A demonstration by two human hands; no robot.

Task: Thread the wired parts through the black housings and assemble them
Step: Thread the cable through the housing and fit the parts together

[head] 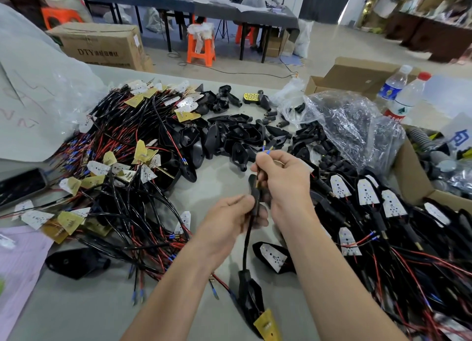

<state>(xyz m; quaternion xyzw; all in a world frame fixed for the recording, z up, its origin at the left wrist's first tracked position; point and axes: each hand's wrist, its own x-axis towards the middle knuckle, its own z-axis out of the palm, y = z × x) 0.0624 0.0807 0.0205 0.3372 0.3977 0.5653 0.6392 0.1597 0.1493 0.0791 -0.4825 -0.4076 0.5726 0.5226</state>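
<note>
- Grey worktable [76,312] in a workshop, with loose wires [127,136] heaped to the left and spare black housings [237,134] at the far middle.
- Left hand [227,220] pinches a small black sleeve [255,195]. Right hand [283,177], just beyond and close against it, grips the wire ends [265,150], whose blue tips show above the fingers.
- Black cable [246,243] drops from the sleeve toward the person, ending in a housing [249,289] with a yellow board [268,324].
- Long axis runs near to far, and the right hand is nearer the free ends, so it probably does the pulling through.
</note>
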